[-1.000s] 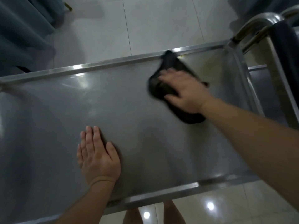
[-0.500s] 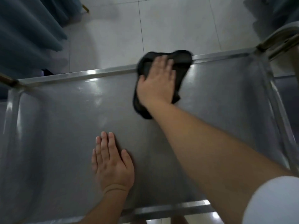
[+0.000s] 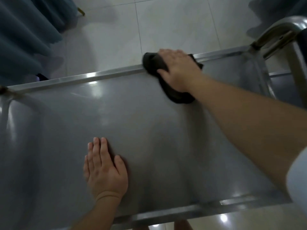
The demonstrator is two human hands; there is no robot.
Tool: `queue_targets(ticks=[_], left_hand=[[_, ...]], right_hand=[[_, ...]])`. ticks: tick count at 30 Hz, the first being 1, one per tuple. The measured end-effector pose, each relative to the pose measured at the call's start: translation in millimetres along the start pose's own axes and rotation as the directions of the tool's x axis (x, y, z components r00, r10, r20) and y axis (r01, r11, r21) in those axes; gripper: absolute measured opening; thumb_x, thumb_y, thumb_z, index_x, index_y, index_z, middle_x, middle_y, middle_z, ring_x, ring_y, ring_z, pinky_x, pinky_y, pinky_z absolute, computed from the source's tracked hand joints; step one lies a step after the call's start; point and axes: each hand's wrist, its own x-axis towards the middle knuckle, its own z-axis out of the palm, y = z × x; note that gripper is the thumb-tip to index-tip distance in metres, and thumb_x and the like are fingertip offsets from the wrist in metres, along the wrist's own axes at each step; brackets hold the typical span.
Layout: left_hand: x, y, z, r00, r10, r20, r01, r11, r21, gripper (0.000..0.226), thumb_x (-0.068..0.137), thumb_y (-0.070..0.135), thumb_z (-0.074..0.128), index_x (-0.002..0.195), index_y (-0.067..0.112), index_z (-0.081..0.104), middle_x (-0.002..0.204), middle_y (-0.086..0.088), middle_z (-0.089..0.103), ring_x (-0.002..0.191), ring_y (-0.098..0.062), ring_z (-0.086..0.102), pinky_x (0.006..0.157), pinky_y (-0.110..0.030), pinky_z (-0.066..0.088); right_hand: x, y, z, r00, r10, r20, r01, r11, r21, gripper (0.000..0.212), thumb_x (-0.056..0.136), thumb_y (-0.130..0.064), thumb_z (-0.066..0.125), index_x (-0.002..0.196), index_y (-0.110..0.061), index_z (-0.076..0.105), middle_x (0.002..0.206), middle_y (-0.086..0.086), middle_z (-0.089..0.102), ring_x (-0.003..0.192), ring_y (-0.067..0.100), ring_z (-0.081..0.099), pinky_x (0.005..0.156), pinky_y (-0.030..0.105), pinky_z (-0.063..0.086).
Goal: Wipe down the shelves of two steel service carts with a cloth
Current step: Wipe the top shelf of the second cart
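Head view. Top shelf of a brushed steel service cart (image 3: 149,123) fills the frame, raised rim all round. Right hand (image 3: 178,68) lies at the far rim, right of centre, fingers fairly straight and spread, palm pressing a dark crumpled cloth (image 3: 153,63) onto the steel. Grip here is a flat press, not a pinch. Cloth straddles the far rim: one bunch hangs over the outer edge, another trails out toward the near side under the wrist. Left hand (image 3: 104,170) rests flat on the shelf, near side, left of centre, fingers together and straight, holding nothing; it reads as a brace.

Curved steel handle (image 3: 272,32) rises at the far right corner. Something dark hangs over it at the frame edge; cannot tell what. Pale glossy tiled floor (image 3: 166,27) beyond the cart; blue-grey curtain folds (image 3: 25,30) at far left. Second cart cannot be picked out with any certainty.

Judgement: wiping of the far rim on this shelf is in hand; lower shelves and the other cart likely remain.

Risks:
- Cloth overhanging the rim could slip off the far edge, since only palm pressure holds it.
- A reach this long loads the brace; if the cart stands on wheels, it could roll away on the smooth tile.
- Bunched cloth gives patchy contact, so streaks may be left.
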Motion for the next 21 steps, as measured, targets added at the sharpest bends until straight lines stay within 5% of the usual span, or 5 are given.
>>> queue_targets(ticks=[3, 8, 14, 21], left_hand=[[0, -1, 1, 1.0, 0.005, 0.002, -0.005, 1.0, -0.005, 0.072, 0.095, 0.038, 0.039, 0.162, 0.01, 0.037, 0.171, -0.012, 0.033, 0.159, -0.033, 0.026, 0.129, -0.053, 0.02], [1, 3, -1, 1.0, 0.007, 0.015, -0.006, 1.0, -0.023, 0.075, 0.093, 0.038, 0.039, 0.161, 0.007, 0.037, 0.17, -0.017, 0.033, 0.159, -0.035, 0.026, 0.129, -0.053, 0.018], [0, 8, -8, 0.999, -0.011, 0.043, 0.012, 0.999, -0.037, 0.077, 0.092, 0.04, 0.038, 0.162, 0.01, 0.033, 0.172, -0.014, 0.029, 0.16, -0.032, 0.022, 0.13, -0.051, 0.015], [0, 9, -8, 0.999, -0.011, 0.046, 0.013, 0.999, -0.039, 0.076, 0.093, 0.04, 0.038, 0.163, 0.011, 0.031, 0.172, -0.014, 0.027, 0.161, -0.031, 0.019, 0.131, -0.05, 0.013]], right_hand=[[-39, 78, -22, 0.98, 0.182, -0.077, -0.181, 0.983, 0.017, 0.064, 0.104, -0.035, 0.056, 0.158, -0.005, 0.039, 0.162, 0.018, 0.043, 0.146, 0.038, 0.042, 0.125, 0.043, 0.023], [-109, 152, -39, 0.909, 0.409, -0.087, -0.406, 0.913, 0.044, 0.065, 0.108, -0.034, 0.048, 0.164, -0.009, 0.028, 0.173, 0.01, 0.023, 0.159, 0.028, 0.021, 0.131, 0.042, 0.013], [-183, 128, -19, 0.701, 0.687, -0.192, -0.678, 0.726, 0.119, 0.07, 0.107, -0.048, 0.036, 0.167, -0.017, 0.017, 0.176, 0.004, 0.013, 0.16, 0.025, 0.016, 0.128, 0.042, 0.013], [-358, 63, 16, 0.646, 0.749, -0.147, -0.74, 0.661, 0.122, 0.073, 0.107, -0.048, 0.036, 0.167, -0.013, 0.013, 0.175, 0.01, 0.012, 0.161, 0.028, 0.012, 0.129, 0.053, 0.017]])
